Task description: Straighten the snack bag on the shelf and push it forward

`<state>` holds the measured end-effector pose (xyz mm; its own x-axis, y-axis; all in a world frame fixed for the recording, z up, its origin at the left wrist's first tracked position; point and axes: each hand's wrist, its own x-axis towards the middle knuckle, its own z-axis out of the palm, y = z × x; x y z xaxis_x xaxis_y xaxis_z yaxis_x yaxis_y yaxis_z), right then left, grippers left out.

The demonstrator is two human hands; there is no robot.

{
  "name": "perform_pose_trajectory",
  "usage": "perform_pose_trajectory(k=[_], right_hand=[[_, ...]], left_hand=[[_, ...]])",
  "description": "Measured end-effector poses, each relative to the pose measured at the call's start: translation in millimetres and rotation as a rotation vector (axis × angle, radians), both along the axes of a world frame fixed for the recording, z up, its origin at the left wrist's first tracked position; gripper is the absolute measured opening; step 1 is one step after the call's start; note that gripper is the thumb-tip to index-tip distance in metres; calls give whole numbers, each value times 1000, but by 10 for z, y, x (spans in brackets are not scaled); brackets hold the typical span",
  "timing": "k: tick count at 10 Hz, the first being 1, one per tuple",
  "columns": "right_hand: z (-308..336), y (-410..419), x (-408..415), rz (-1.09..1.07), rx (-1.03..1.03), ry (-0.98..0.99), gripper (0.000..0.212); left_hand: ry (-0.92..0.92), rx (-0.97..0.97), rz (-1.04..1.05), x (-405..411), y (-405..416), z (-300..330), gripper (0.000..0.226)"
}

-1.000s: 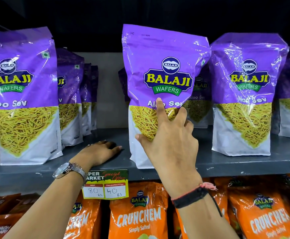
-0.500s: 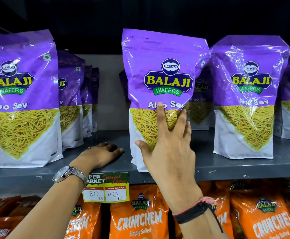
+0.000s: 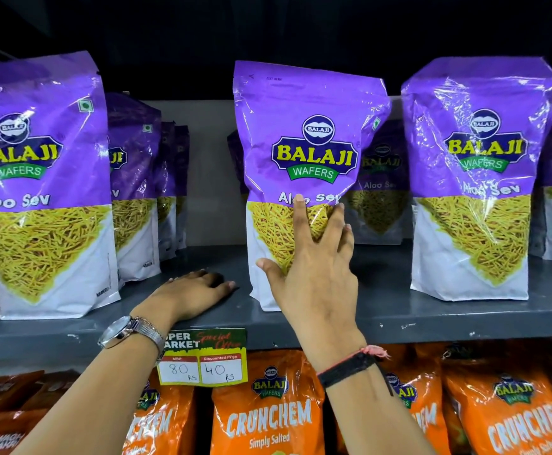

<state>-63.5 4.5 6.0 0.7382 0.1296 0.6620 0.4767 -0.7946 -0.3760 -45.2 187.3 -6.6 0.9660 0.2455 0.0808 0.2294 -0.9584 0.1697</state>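
A purple and white Balaji Aloo Sev snack bag (image 3: pixel 304 146) stands upright at the middle of the grey shelf (image 3: pixel 432 316), near its front edge. My right hand (image 3: pixel 314 270) is spread flat against the lower front of that bag, fingers apart, index fingertip on the label text. My left hand (image 3: pixel 192 293) lies palm down on the shelf just left of the bag, fingers pointing toward its base without gripping anything. A watch sits on my left wrist, a black band on my right.
More Aloo Sev bags stand at the left (image 3: pixel 41 192) and right (image 3: pixel 475 178), with others lined up behind. A price tag (image 3: pixel 202 359) hangs on the shelf's front lip. Orange Crunchem bags (image 3: pixel 268 412) fill the shelf below.
My right hand's fingers have spread and flattened on the bag's front. The bag stands slightly more upright. My left hand has stayed on the shelf.
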Motion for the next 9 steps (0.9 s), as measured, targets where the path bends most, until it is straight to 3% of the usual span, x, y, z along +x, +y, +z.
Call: perform_pose_trajectory(k=[7,8,9], right_hand=[[41,-68,-39,11,0,-7,88],[90,-262,-192,47,131,-132,76],[88,-724,-332,165,452,-432,63]], left_hand=[[10,17,4,19,20,-11,61],[-69,10,31,10,12,-10,65],[-373,157,83,-19,-19,-2,61]])
